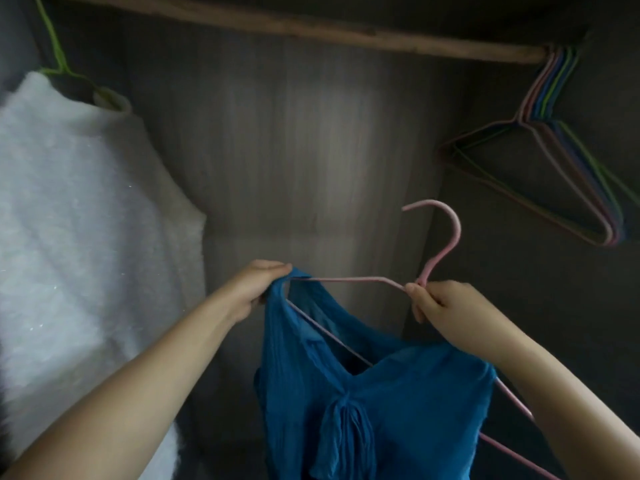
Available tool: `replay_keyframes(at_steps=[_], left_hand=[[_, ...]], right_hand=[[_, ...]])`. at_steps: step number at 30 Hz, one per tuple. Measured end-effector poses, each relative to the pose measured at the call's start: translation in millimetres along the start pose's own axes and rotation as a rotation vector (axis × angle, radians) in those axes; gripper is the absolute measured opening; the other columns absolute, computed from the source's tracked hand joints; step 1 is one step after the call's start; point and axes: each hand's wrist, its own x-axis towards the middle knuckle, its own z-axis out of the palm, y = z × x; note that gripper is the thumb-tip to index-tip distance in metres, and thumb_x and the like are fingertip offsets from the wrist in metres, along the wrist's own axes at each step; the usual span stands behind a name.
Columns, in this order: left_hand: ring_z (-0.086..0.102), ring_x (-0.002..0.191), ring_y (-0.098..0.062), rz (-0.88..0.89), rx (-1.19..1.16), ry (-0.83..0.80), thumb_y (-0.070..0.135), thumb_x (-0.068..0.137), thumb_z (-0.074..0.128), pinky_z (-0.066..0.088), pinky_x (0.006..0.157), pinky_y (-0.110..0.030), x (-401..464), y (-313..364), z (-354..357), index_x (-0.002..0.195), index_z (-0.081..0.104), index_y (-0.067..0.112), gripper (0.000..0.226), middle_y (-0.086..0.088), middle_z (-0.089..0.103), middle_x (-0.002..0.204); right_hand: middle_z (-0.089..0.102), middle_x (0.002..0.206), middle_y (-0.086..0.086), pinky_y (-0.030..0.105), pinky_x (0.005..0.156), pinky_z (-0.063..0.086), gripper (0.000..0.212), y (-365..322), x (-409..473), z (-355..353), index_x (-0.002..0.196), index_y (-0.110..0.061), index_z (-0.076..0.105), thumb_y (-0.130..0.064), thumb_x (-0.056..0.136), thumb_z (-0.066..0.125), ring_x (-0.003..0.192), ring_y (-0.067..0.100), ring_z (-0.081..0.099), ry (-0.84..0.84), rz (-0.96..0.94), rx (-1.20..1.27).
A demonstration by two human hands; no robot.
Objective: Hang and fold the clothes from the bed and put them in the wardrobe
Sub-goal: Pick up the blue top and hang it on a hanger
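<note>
A blue top (374, 403) with a knotted front hangs partly on a pink wire hanger (446, 237), in front of the open wardrobe. My left hand (256, 285) pinches the top's shoulder strap over the hanger's left end. My right hand (446, 306) grips the hanger at the base of its hook. The hook points up and left, below the wooden rail (311, 27). The hanger's right arm sticks out bare past the top's right shoulder.
A white fuzzy garment (79, 209) hangs on a green hanger (59, 60) at the left. Several bare coloured hangers (561, 140) hang bunched at the rail's right end. The wardrobe's grey back panel (311, 161) lies between them.
</note>
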Motion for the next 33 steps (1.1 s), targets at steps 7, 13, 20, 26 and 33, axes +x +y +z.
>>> replay_keyframes(at_steps=[7, 13, 20, 26, 33], left_hand=[[0.05, 0.085, -0.017, 0.093, 0.409, 0.258, 0.025, 0.1, 0.047, 0.036, 0.063, -0.024, -13, -6, -11, 0.095, 0.055, 0.011, 0.017, -0.005, 0.054, 0.09], [0.054, 0.096, -0.006, 0.483, 0.346, 0.03, 0.018, 0.099, 0.048, 0.036, 0.077, -0.003, -68, 38, 13, 0.104, 0.062, 0.01, 0.017, -0.005, 0.063, 0.103], [0.061, 0.085, -0.017, 0.445, 0.294, 0.283, 0.046, 0.07, 0.055, 0.046, 0.085, -0.036, -109, 112, -16, 0.09, 0.056, 0.01, 0.041, -0.008, 0.065, 0.088], [0.06, 0.094, -0.027, 0.466, 0.645, 0.668, 0.018, 0.09, 0.051, 0.043, 0.071, -0.031, -117, 184, -84, 0.095, 0.059, 0.008, 0.014, -0.008, 0.064, 0.096], [0.034, 0.136, -0.023, 0.147, 1.5, 0.836, 0.013, 0.095, 0.042, 0.008, 0.116, -0.043, -92, 196, -146, 0.128, 0.054, 0.008, 0.035, -0.01, 0.048, 0.14]], right_hand=[[0.046, 0.047, -0.006, 0.028, 0.06, 0.049, 0.027, -58, 56, 8, 0.08, -0.011, 0.054, -0.018, 0.102, 0.041, 0.041, 0.008, 0.046, -0.374, 0.121, 0.807], [0.065, 0.054, -0.003, 0.025, 0.064, 0.047, 0.027, -151, 110, 5, 0.082, -0.01, 0.055, -0.007, 0.1, 0.036, 0.05, 0.007, 0.064, -0.481, 0.137, 0.949], [0.067, 0.111, 0.012, 0.026, 0.067, 0.045, 0.018, -267, 144, -13, 0.098, -0.004, 0.051, -0.007, 0.1, 0.034, 0.09, 0.019, 0.065, -0.409, -0.193, 0.77], [0.066, 0.098, 0.013, 0.026, 0.067, 0.044, 0.032, -358, 165, -24, 0.107, 0.002, 0.065, -0.023, 0.096, 0.05, 0.078, 0.018, 0.06, -0.145, -0.48, 0.488], [0.058, 0.128, 0.019, 0.032, 0.077, 0.043, 0.034, -408, 192, 19, 0.123, 0.005, 0.056, -0.016, 0.101, 0.041, 0.11, 0.029, 0.057, -0.078, -0.544, -0.028]])
